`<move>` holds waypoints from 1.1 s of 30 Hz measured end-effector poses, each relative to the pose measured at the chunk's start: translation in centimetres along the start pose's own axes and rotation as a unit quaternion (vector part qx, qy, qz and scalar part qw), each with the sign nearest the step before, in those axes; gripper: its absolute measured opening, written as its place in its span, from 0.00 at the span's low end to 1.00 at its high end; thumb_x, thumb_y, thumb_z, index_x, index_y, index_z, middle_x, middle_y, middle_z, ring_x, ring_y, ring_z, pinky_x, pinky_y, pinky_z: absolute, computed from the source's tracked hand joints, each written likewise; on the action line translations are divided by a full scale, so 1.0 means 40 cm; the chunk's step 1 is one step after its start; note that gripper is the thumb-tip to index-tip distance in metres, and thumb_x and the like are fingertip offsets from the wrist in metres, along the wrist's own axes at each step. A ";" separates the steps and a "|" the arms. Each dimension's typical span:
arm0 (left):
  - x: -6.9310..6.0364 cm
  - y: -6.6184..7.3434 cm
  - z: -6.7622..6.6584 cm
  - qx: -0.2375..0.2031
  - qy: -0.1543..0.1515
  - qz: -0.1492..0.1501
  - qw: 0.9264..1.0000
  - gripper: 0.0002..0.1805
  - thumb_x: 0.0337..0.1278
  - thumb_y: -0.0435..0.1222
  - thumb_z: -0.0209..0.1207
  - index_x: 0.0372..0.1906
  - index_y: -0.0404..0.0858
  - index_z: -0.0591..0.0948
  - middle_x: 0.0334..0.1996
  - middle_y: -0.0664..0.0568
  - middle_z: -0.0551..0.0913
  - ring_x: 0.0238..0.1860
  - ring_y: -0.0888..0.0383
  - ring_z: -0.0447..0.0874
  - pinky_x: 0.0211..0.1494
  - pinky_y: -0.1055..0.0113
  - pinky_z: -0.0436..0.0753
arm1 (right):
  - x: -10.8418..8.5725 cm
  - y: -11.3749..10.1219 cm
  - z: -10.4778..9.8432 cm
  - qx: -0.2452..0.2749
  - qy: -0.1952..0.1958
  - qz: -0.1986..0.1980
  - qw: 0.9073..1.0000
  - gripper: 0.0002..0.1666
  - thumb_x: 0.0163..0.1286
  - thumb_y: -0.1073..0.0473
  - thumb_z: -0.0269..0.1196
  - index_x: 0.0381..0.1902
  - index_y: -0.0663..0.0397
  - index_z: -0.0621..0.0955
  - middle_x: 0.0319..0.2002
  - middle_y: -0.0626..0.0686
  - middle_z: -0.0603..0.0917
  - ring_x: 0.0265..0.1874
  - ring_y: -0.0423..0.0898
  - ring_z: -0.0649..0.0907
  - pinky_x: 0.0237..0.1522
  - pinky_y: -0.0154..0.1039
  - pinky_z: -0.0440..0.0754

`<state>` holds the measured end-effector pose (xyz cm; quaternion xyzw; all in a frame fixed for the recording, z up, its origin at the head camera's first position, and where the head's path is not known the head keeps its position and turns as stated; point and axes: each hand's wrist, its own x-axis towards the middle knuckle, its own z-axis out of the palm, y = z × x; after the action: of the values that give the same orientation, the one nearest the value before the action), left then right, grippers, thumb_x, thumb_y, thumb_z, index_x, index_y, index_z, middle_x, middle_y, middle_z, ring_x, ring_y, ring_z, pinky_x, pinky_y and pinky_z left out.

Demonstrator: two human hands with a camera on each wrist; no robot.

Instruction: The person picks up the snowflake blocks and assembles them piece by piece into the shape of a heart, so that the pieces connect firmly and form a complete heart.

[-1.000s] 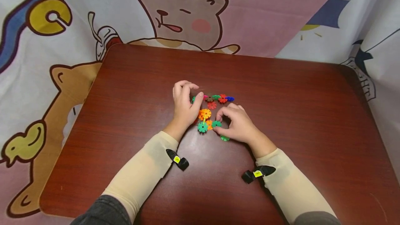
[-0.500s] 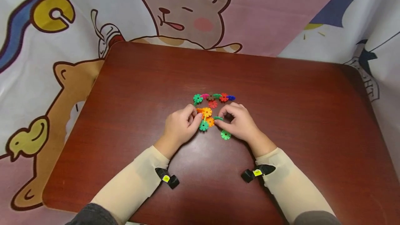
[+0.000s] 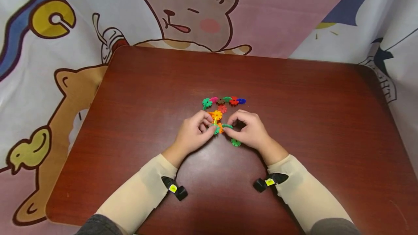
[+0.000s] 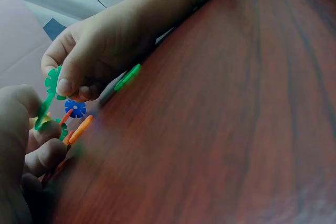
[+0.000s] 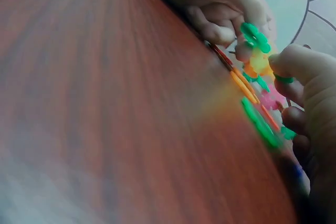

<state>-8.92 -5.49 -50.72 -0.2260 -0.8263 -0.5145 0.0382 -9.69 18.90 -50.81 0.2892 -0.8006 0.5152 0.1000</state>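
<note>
In the head view, my left hand pinches a teal notched disc between thumb and fingers. My right hand pinches a green disc just to the right. An orange disc and a yellow piece stand by the left fingertips, with another orange disc between the hands. The left wrist view shows the green disc in the right fingers, close to the left hand's disc. From the right wrist, the teal disc appears raised above the table.
Behind the hands, a row of linked discs runs from a teal one to a blue one, with a red disc in front. A loose green disc lies near the right hand. A printed curtain hangs beyond the brown table.
My left hand has come down from beside the far row and now pinches the teal disc. The right hand keeps its place, and its green disc looks turned more edge-on.
</note>
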 end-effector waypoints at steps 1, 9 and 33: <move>0.002 -0.002 0.000 -0.009 0.001 -0.002 1.000 0.11 0.59 0.34 0.71 0.43 0.39 0.81 0.33 0.54 0.89 0.25 0.64 0.83 0.32 0.68 0.82 | 0.000 -0.002 0.004 0.006 0.001 -0.003 1.000 0.16 0.53 0.70 0.82 0.30 0.50 0.85 0.29 0.45 0.85 0.28 0.44 0.83 0.34 0.34 0.81; 0.012 0.002 -0.001 0.018 -0.001 -0.004 1.000 0.09 0.61 0.35 0.68 0.43 0.40 0.81 0.29 0.56 0.85 0.26 0.64 0.80 0.33 0.67 0.79 | 0.002 -0.007 0.021 0.002 0.002 -0.015 1.000 0.15 0.52 0.69 0.83 0.29 0.50 0.87 0.28 0.45 0.86 0.27 0.44 0.84 0.32 0.38 0.81; 0.019 0.005 -0.004 -0.084 -0.013 -0.058 0.995 0.04 0.65 0.31 0.67 0.42 0.37 0.84 0.29 0.55 0.85 0.25 0.62 0.81 0.31 0.69 0.79 | 0.001 -0.012 0.025 -0.026 0.033 0.028 0.999 0.12 0.52 0.65 0.86 0.24 0.45 0.92 0.25 0.41 0.87 0.23 0.38 0.82 0.26 0.26 0.76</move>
<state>-9.52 -5.30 -50.25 -0.1869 -0.7922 -0.5806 -0.0212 -9.30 17.86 -50.88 0.2472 -0.8176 0.5061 0.1197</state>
